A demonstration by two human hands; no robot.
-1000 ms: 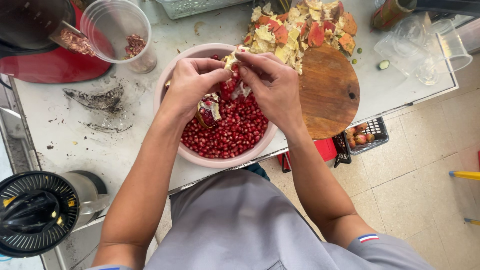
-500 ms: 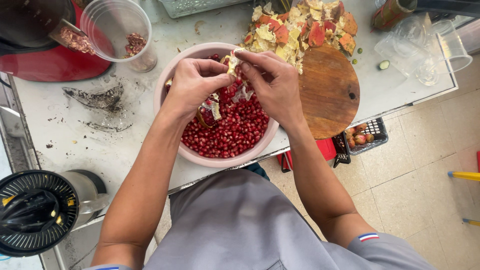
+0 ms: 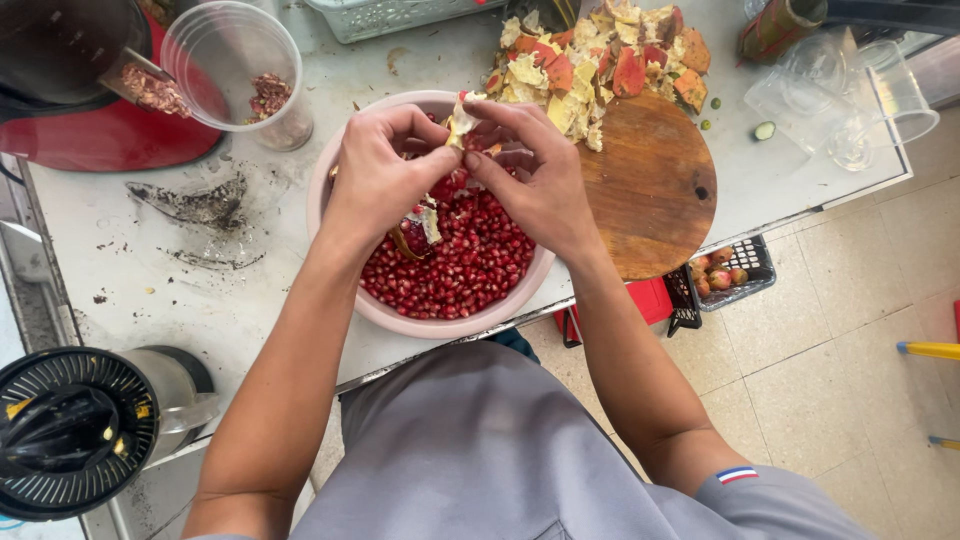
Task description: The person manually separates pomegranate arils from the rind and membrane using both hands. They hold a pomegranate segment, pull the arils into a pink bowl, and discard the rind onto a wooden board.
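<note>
While both hands meet over the far half of a pink bowl point(image 3: 345, 290), they pinch one small piece of pomegranate point(image 3: 462, 118) between them, its pale pith showing at the fingertips. The left hand point(image 3: 385, 170) curls its fingers closed onto the piece from one side, and the right hand point(image 3: 530, 175) closes thumb and fingers on it from the other, so the two hands touch. Below them the bowl holds a heap of red pomegranate seeds point(image 3: 460, 270) with a few scraps of pale membrane lying on top. The bowl stands on a white counter point(image 3: 200, 300), near its front edge. Just beside the bowl, on the right, lies a round wooden board point(image 3: 655, 190), and a pile of peel pieces point(image 3: 600, 55) covers its far edge. On the left, farther back, a clear plastic cup point(image 3: 230, 70) stands against a red machine point(image 3: 110, 135). A black juicer point(image 3: 70, 430) sits lower left, off the counter.
</note>
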